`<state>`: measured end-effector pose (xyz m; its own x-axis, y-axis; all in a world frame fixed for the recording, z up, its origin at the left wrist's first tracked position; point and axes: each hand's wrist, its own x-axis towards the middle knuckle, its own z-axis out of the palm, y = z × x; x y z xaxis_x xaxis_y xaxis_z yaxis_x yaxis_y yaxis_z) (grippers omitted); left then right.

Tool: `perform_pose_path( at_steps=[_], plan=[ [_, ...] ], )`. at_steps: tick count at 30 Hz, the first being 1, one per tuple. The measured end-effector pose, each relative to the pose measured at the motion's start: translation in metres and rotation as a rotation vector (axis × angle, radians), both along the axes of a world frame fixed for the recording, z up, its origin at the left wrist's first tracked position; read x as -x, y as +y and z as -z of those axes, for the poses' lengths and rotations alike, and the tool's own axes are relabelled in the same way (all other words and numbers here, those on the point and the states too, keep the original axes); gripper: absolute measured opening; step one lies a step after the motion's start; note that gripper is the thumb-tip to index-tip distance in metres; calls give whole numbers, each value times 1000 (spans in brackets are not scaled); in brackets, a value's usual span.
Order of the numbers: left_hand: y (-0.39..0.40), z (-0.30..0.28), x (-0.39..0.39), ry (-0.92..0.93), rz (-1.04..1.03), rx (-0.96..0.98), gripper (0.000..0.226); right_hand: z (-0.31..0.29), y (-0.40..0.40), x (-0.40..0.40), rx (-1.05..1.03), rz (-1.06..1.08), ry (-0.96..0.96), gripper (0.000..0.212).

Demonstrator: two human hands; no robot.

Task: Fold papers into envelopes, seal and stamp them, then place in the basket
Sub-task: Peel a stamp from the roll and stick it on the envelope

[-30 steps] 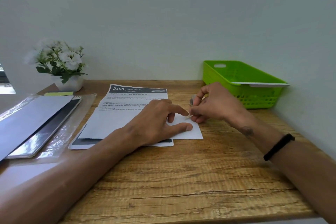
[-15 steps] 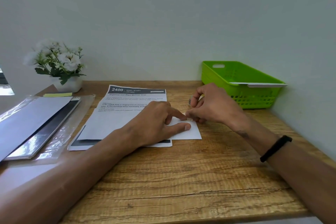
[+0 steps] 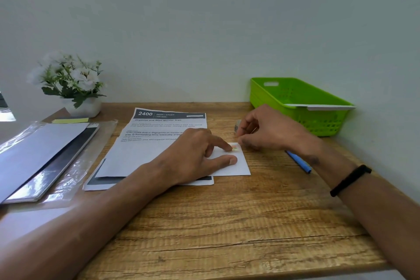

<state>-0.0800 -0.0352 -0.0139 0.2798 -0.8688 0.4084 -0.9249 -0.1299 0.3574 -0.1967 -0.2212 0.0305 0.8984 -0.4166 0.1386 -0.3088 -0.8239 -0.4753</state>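
"Hands now?" "Left hand (image 3: 193, 157) flat, forefinger pressing the stamp (image 3: 235, 148) onto the envelope (image 3: 236, 167). Right hand (image 3: 270, 129) has lifted just beside it, fingers curled round some scrap."
"So it's stamped; basket (image 3: 318, 120) beyond the right hand next."

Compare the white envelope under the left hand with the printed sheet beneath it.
The white envelope is blank on its visible face; the printed sheet carries a dark header and lines of text. The envelope lies on top, pinned by the left hand; the sheet is partly covered below. The envelope bears a small coloured stamp at its far right corner; the sheet shows none. Both lie flat on the wooden desk.
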Motion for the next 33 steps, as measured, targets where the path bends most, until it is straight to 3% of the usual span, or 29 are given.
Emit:
perform_pose_path(
  at_steps=[7, 23, 28, 33],
  plan=[
    [-1, 0, -1, -12, 2, 2, 40, 6, -3, -3, 42, -117, 73, 6],
    [-19, -5, 7, 88, -159, 11, 30, -5, -9, 3, -108, -124, 215, 23],
    [-14, -2, 5, 83, -129, 10, 29, -5, -11, 7, -162, -158, 193, 26],
    [-8, 2, 4, 22, -83, 61, 36, -6, -7, 7, -68, -181, 140, 27]
  ],
)
